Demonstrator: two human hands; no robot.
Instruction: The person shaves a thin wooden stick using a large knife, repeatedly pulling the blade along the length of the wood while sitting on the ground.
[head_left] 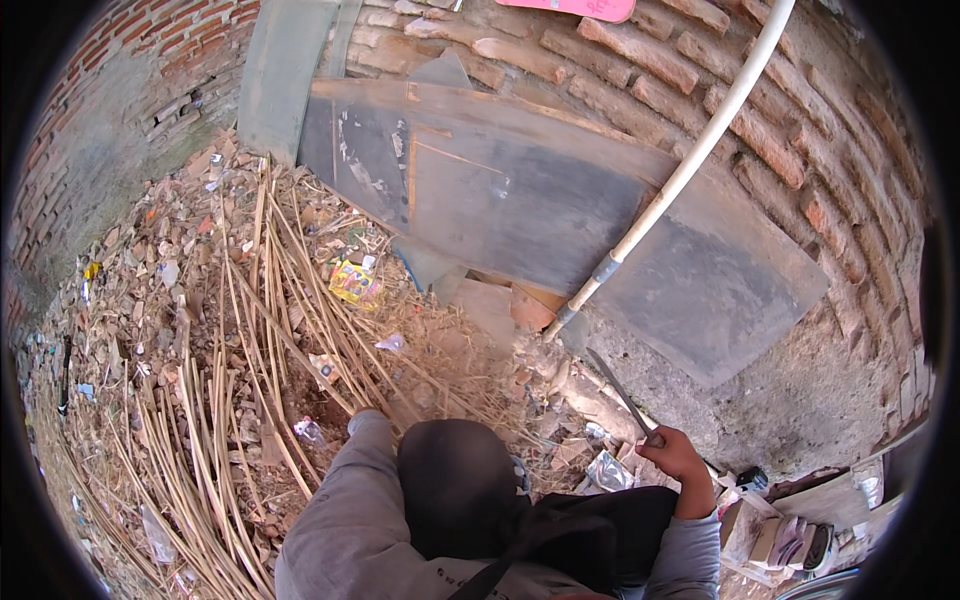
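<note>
The knife (pixel 620 392) sits in the right hand (pixel 678 458), its fingers curled tight around the handle and the long thin blade pointing up and away toward the foot of the brick wall (pixel 640 70). The blade touches nothing — it hangs in the air above the rubble near the grey board (pixel 560 210) that leans on the wall. The left hand (pixel 362 420) reaches down into the heap of split bamboo strips (pixel 250 330); only a sliver of it shows past the grey sleeve, so I cannot tell whether its fingers are spread or gripping a strip. As for progress, the strips lie loose and tangled across the ground, mixed with dry leaves and bits of litter, and no sorted bundle or trimmed stack is visible — so the cutting or gathering looks barely started, with nearly the whole heap left. A white pipe (pixel 700 140) slants down across the board, and a yellow wrapper (pixel 354 283) lies among the strips.
</note>
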